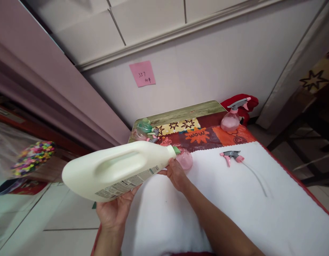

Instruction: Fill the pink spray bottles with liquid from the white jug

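Observation:
A large cream-coloured jug (127, 158) with a built-in handle and a printed label lies tipped on its side in the air. My left hand (116, 209) supports its underside near the base, fingers wrapped beneath it. Close to the neck, my right hand (176, 174) grips the jug, its fingers partly hidden. The green spout (176, 150) points right, over a round pink spray bottle (186, 160) without its sprayer top. How much is inside that bottle, and whether liquid is flowing, I cannot tell. To the right, a grey and pink trigger sprayer (232, 156) with its tube lies on the white cloth (233, 206).
A pink spray bottle (230, 121) with its sprayer on stands at the table's back right. Green and pink spray bottles (144, 128) cluster at the back left. A pink note (143, 73) is on the wall behind. Colourful small items (33, 156) lie at far left.

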A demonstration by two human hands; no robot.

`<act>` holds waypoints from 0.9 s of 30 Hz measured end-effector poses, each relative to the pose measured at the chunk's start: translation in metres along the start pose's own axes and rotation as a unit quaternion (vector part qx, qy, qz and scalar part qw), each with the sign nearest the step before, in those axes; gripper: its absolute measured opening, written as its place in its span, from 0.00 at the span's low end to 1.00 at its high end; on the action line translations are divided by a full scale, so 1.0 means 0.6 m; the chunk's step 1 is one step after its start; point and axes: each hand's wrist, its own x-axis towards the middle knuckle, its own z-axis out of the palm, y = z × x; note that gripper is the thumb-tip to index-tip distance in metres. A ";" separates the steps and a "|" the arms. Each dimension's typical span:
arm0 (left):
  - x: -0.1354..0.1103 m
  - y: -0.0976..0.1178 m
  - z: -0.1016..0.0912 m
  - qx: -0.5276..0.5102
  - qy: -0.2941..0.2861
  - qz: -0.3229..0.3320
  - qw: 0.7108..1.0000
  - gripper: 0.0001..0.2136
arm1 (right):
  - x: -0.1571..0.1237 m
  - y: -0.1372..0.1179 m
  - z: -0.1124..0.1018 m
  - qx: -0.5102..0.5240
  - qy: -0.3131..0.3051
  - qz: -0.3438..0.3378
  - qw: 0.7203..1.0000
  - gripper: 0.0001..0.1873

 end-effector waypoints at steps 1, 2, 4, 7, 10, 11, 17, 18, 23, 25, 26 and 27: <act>0.000 0.000 0.001 0.000 0.000 -0.001 1.000 0.26 | 0.000 0.000 0.000 0.001 0.001 0.000 1.000 0.34; 0.000 -0.001 0.002 0.001 -0.001 0.001 1.000 0.25 | 0.000 0.000 0.000 0.001 0.003 0.000 1.000 0.34; 0.000 -0.004 0.004 0.005 -0.005 0.011 1.000 0.25 | 0.000 0.001 0.000 0.000 0.005 -0.001 1.000 0.34; 0.000 -0.006 0.005 0.016 -0.012 0.012 1.000 0.25 | 0.001 0.002 0.000 -0.002 0.005 -0.001 1.000 0.35; 0.001 -0.006 0.009 0.013 -0.012 0.016 1.000 0.25 | 0.001 0.002 -0.001 -0.005 0.002 -0.001 1.000 0.35; 0.001 -0.006 0.011 0.010 -0.009 0.014 1.000 0.25 | 0.001 0.002 -0.001 -0.004 0.001 -0.001 1.000 0.34; -0.001 -0.010 0.012 0.000 -0.001 0.024 1.000 0.26 | 0.001 0.001 0.000 -0.001 -0.003 -0.004 1.000 0.34; -0.001 -0.010 0.009 0.000 -0.002 0.025 1.000 0.26 | 0.001 0.001 0.000 -0.002 -0.003 -0.003 1.000 0.34; 0.002 -0.002 -0.001 0.007 -0.002 0.011 1.000 0.26 | 0.000 -0.001 0.000 -0.002 -0.005 -0.002 1.000 0.34; 0.002 -0.001 0.003 0.006 0.006 0.002 1.000 0.26 | 0.000 -0.002 0.000 -0.005 -0.002 -0.001 1.000 0.35; 0.002 -0.001 0.006 0.005 0.010 -0.004 1.000 0.25 | 0.000 -0.002 0.001 -0.005 -0.001 0.000 1.000 0.35; 0.002 -0.002 0.008 0.004 0.010 -0.004 1.000 0.25 | 0.000 -0.002 0.001 -0.005 -0.001 0.001 1.000 0.35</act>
